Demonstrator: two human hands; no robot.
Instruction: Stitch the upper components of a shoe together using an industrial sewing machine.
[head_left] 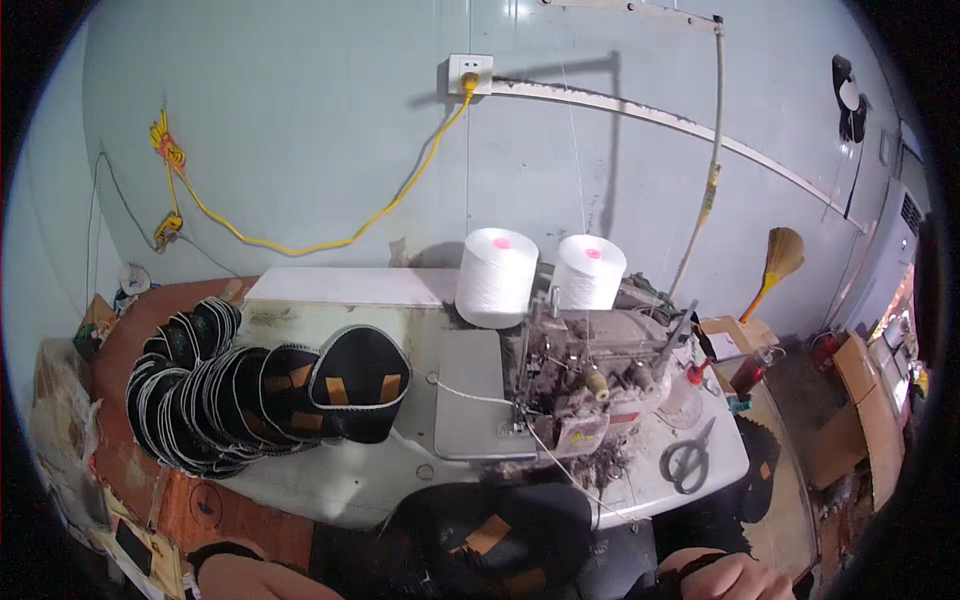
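Bench [330, 480]: pale, worn top, runs across the middle of the view against a light grey wall [320, 120]

Overlock sewing machine [590, 375]: sits right of centre on the bench, caked in lint and loose thread, grey flat bed to its left

Stack of black cut pieces [260, 390]: white-stitched edges, tan patches, fanned in a long curved row on the left part of the bench, well apart from both hands

Black fabric piece [500, 540]: tan patches on it, lies below the front edge of the bench, between the two hands; nearest thing to either hand, contact not visible

Two white thread cones [497, 275]: upright behind the machine, side by side, pink cores on top

Yellow cable [330, 240]: droops along the wall up to a white socket [470, 72]

Broom [775, 265]: leans on the wall at right

Scissors [688, 462]: flat on the bench right of the machine

Left hand [255, 578]: at bottom edge, dark wrist cuff, fingers out of frame, cannot tell if open or closed

Right hand [735, 577]: at bottom edge right, dark cuff, fingers cut off by the frame, grip cannot be told
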